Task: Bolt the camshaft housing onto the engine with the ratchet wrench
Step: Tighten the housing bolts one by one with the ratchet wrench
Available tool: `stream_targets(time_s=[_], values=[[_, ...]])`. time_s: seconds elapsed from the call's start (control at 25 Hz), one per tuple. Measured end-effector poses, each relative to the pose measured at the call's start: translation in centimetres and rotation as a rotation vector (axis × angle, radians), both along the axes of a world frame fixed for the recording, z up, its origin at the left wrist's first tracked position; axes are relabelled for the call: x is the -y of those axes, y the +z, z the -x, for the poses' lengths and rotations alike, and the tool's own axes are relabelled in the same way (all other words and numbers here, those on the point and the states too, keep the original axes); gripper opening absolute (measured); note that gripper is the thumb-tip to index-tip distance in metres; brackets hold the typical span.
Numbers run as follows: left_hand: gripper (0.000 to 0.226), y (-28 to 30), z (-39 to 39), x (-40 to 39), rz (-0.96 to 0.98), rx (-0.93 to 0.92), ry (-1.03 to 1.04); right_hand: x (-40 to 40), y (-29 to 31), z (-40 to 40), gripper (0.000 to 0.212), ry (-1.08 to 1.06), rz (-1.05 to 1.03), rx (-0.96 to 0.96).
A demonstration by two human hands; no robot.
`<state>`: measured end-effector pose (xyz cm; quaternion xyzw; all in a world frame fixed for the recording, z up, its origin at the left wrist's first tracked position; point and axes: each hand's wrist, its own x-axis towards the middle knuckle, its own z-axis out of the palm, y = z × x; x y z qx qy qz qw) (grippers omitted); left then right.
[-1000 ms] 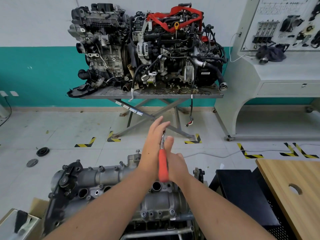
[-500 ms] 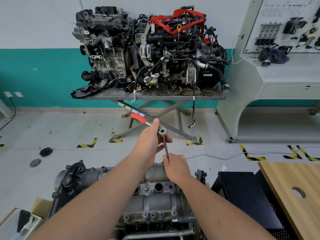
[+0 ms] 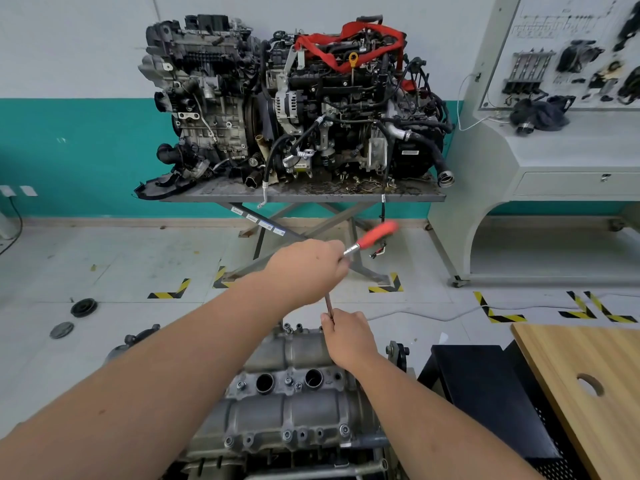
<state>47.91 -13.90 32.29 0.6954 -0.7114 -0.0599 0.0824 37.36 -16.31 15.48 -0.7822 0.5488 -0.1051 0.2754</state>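
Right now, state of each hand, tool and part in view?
Left hand: gripping the ratchet wrench at its head.
Right hand: pinching the extension bar.
Ratchet wrench: red handle pointing up-right, blurred.
Extension bar: near upright over the camshaft housing.
Camshaft housing: seated on engine, bolts visible.

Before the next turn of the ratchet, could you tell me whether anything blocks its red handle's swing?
Nothing visible does. The ratchet wrench handle sticks out past the left hand over open floor, above the camshaft housing; the right hand steadies the extension lower down.
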Motion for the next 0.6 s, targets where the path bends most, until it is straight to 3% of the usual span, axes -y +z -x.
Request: stream_targets(time_s=[0.08,0.16,0.24,0.32,0.44,0.52,0.6], values=[[0.028,-1.0,-0.1,-0.5,0.134,0.286,-0.123,0.0,0.0,0.0,0.040,-0.012,0.008,-0.007],[0.031,-2.6,-0.2,-1.5,0.328,0.291,-0.183,0.0,0.0,0.0,0.035,-0.052,0.020,0.000],[0.039,-4.6,-0.2,-2.4,0.545,0.087,-0.178,-0.2,-0.4,-0.4,0.033,-0.085,0.011,0.055],[0.045,-6.4,0.3,-2.7,0.634,-0.163,-0.113,-0.1,-0.8,-0.4,0.033,-0.085,-0.090,0.112],[0.051,-7.9,0.9,-3.5,0.517,-0.555,-0.073,0.2,-0.6,-0.2,0.028,-0.085,-0.086,0.145],[0.039,-8.2,1.4,-4.0,0.500,-0.868,-0.039,0.0,-0.3,-0.1,0.037,-0.087,-0.043,0.100],[0.032,-7.7,2.2,-3.9,0.468,-1.248,0.156,0.0,-0.1,-0.2,0.039,-0.067,-0.037,0.075]])
